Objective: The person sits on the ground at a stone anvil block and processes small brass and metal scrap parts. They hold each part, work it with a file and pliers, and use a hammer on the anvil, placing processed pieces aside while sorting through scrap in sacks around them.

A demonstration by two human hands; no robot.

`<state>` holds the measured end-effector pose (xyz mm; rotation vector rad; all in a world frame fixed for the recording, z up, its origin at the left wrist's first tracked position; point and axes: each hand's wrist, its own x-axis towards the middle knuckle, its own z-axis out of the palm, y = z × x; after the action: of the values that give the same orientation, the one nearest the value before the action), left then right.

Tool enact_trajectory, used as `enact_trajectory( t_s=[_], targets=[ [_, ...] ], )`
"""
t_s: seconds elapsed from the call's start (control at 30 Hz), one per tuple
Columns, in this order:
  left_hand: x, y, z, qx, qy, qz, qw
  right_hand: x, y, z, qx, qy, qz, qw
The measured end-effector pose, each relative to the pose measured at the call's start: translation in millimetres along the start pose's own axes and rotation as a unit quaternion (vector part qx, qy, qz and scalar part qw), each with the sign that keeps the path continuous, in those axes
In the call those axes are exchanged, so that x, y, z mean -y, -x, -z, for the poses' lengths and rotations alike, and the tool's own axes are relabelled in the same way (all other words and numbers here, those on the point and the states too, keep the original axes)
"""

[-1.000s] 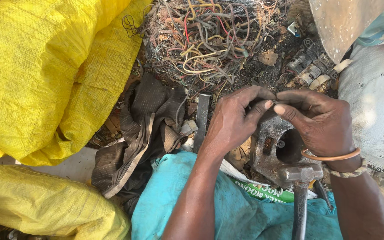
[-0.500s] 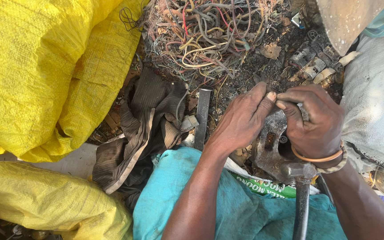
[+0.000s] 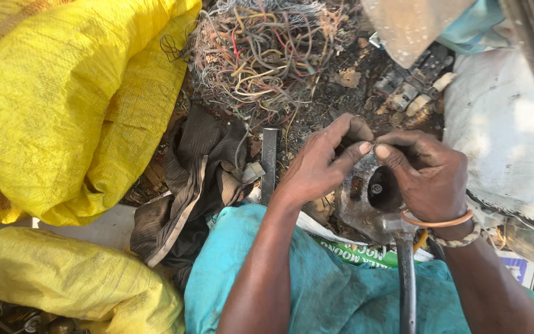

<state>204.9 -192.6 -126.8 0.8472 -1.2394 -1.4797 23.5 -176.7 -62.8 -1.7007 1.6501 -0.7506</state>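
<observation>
The dirty ground [image 3: 341, 99] carries a tangle of wires [image 3: 261, 49], yellow sacks [image 3: 75, 105] (two, at left edge), a dark cloth [image 3: 193, 173] and a metal bar [image 3: 269, 161].

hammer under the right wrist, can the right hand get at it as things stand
Probably yes: the hammer lies uncovered just beneath the right hand, but that hand is pinching a small piece together with the left hand.

— What sort of place are we standing in?
— A scrap-sorting yard: tangled wires [image 3: 261, 55] are lying beyond the hands, yellow sacks [image 3: 63, 105] are bulging left of them, dirt underneath.
</observation>
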Motion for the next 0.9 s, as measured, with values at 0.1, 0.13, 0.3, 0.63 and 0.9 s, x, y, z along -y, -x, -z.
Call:
enact_trajectory(
  t_s=[0.1,0.13,0.3,0.63,0.9],
  targets=[
    [-2,9,-9,0.024,-0.04,-0.019,0.999,6,19,12,-0.009,0.013,0.0,1.0],
    [-3,14,-12,0.032,-0.06,-0.028,0.997,8,27,16,-0.014,0.023,-0.002,1.0],
    [-2,36,-37,0.056,-0.139,-0.037,0.988,20,69,27,-0.037,-0.021,0.02,0.999],
    [-57,98,-81,0.074,0.021,0.018,0.997,42,156,51,-0.096,-0.048,0.01,0.994],
    [-53,126,-124,0.021,-0.127,0.017,0.992,29,193,67,-0.103,-0.061,0.034,0.992]
  ],
)
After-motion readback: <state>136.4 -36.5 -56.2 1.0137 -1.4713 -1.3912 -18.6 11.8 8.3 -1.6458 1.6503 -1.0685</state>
